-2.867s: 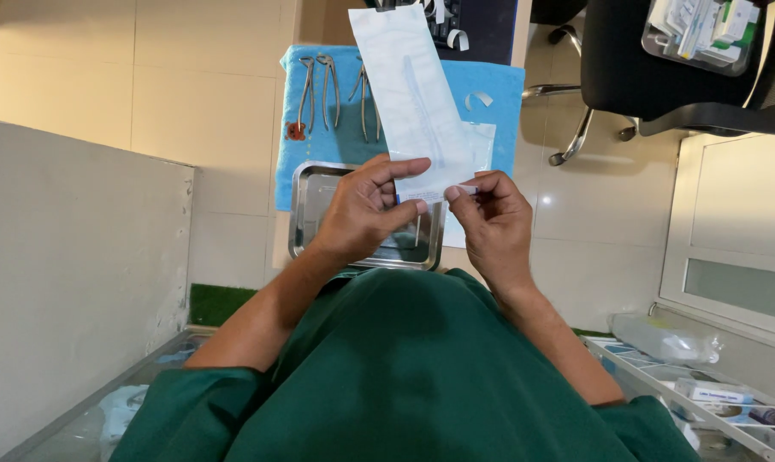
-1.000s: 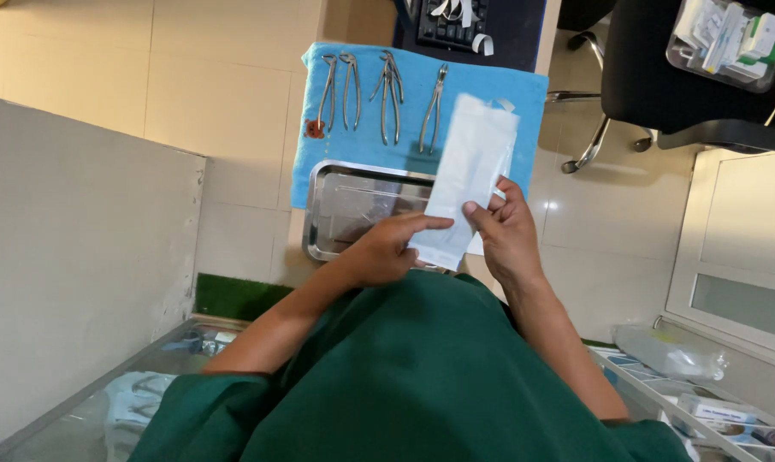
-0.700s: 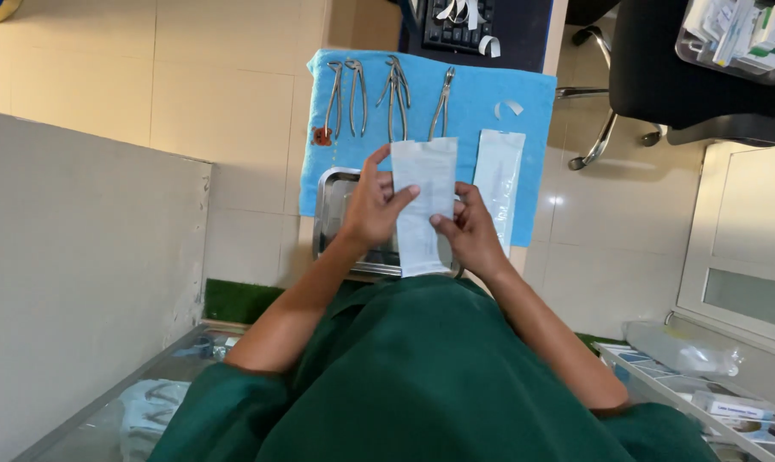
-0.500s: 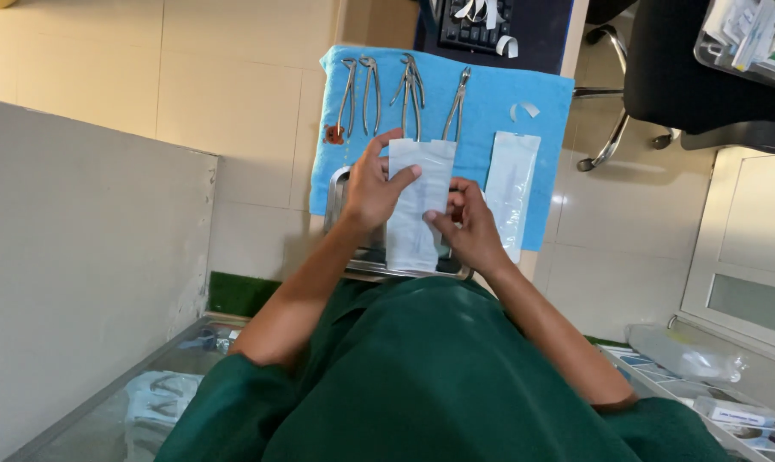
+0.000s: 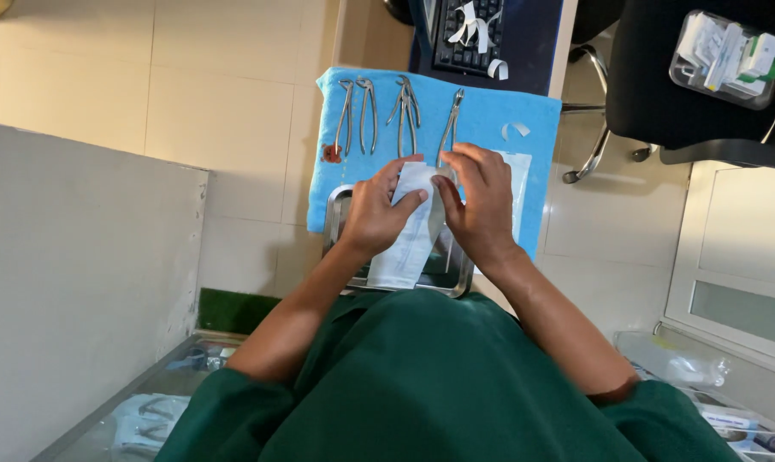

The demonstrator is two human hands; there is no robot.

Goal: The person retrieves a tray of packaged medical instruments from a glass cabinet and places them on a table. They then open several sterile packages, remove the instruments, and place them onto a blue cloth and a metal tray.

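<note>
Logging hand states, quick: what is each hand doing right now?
Left hand: closed on the white pouch, thumb across its front.
Right hand: gripping the pouch's top edge, above the steel tray.

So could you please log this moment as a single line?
left hand: grips white pouch | right hand: on pouch top | below: steel tray | behind: forceps on blue cloth
</note>
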